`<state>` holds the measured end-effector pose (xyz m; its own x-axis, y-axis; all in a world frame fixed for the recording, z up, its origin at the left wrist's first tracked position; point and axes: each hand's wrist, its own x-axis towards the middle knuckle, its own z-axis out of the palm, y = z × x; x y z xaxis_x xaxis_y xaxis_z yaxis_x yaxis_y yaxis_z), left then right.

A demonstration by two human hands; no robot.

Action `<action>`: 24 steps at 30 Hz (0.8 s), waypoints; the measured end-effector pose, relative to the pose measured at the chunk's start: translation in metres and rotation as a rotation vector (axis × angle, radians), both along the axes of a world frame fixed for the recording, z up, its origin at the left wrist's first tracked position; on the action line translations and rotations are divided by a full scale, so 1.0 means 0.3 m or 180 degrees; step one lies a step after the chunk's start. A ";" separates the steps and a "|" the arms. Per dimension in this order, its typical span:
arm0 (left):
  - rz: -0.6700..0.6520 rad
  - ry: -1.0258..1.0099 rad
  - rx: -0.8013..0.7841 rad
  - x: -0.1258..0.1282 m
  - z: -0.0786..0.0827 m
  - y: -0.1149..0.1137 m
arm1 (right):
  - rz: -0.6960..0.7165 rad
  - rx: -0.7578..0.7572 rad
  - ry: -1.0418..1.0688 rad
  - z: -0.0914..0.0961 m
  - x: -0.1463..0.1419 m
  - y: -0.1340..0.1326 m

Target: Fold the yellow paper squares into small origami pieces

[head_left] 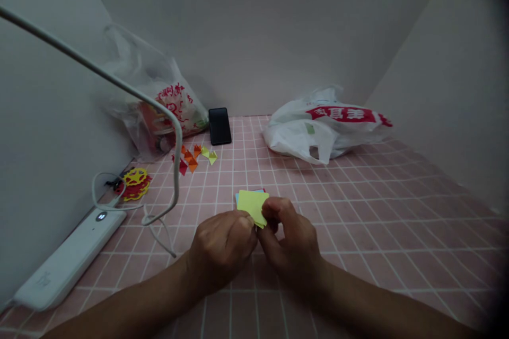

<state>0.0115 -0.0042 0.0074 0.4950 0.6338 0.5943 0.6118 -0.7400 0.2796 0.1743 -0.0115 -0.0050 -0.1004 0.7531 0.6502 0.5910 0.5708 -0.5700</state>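
The person's forearms (147,288) lead to the left hand (225,238) and right hand (294,238), both pinching the near edges of the yellow paper (251,203), which lies nearer the person than the phone (220,126) and slightly right of it. It should be light, thin and easily creased, best held by its corners. Nearly square, it shows no clear long axis; its far edge faces the phone's side.

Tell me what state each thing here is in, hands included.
Yellow paper, held
Left hand, closed on its near edge
Right hand, pinching its right side
Folded papers, creased, grouped
Phone, screen dark
Left bag, filled
Right bag, slumped
White cable, bent
Cutouts, piled
White device, on or off unclear
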 end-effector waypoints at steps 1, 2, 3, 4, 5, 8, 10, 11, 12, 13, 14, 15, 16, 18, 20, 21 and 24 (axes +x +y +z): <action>-0.0019 -0.0054 -0.0084 0.000 -0.001 -0.001 | 0.0010 0.0026 -0.0020 0.000 0.001 0.001; -0.0027 -0.0078 -0.0145 0.001 -0.002 -0.002 | 0.0016 0.0055 -0.0037 0.000 0.002 0.003; -0.0027 -0.0075 -0.0169 0.002 -0.002 -0.004 | 0.0011 0.0089 -0.0057 -0.001 0.004 0.005; -0.0022 -0.0038 -0.0153 0.003 -0.002 -0.005 | 0.0005 0.0126 -0.0087 -0.002 0.005 0.007; -0.0019 0.0027 -0.0110 0.004 -0.002 -0.006 | 0.0004 0.0158 -0.0130 -0.003 0.006 0.009; 0.0038 0.0135 -0.0148 0.003 0.000 -0.007 | -0.0040 0.0254 -0.0230 -0.008 0.009 0.011; 0.0092 0.0044 -0.0346 0.000 0.000 -0.006 | -0.0105 0.0313 -0.0242 -0.010 0.009 0.010; 0.0100 -0.0041 -0.0461 -0.002 -0.001 -0.005 | -0.0136 0.0331 -0.0239 -0.010 0.009 0.009; 0.0091 -0.0139 -0.0571 -0.004 -0.003 -0.004 | -0.0147 0.0346 -0.0238 -0.010 0.010 0.008; 0.0063 -0.0239 -0.0677 -0.005 -0.005 -0.004 | -0.0138 0.0348 -0.0235 -0.010 0.010 0.007; 0.0030 -0.0343 -0.0774 -0.007 -0.007 -0.003 | -0.0113 0.0339 -0.0226 -0.009 0.010 0.007; -0.0004 -0.0432 -0.0862 -0.009 -0.009 -0.003 | -0.0081 0.0320 -0.0209 -0.009 0.011 0.006; -0.0029 -0.0500 -0.0931 -0.010 -0.011 -0.003 | -0.0052 0.0295 -0.0181 -0.009 0.012 0.007; -0.0064 -0.0573 -0.1003 -0.010 -0.013 -0.004 | 0.0003 0.0249 -0.0099 -0.009 0.014 0.009; -0.0099 -0.0632 -0.1027 -0.009 -0.010 -0.004 | 0.0056 0.0238 -0.0029 -0.009 0.018 0.014; -0.0116 -0.0696 -0.1047 -0.008 -0.006 -0.003 | 0.0086 0.0243 -0.0018 -0.008 0.020 0.017; -0.0102 -0.1073 -0.1332 0.000 0.018 0.005 | 0.0137 0.0306 -0.0071 -0.003 0.028 0.026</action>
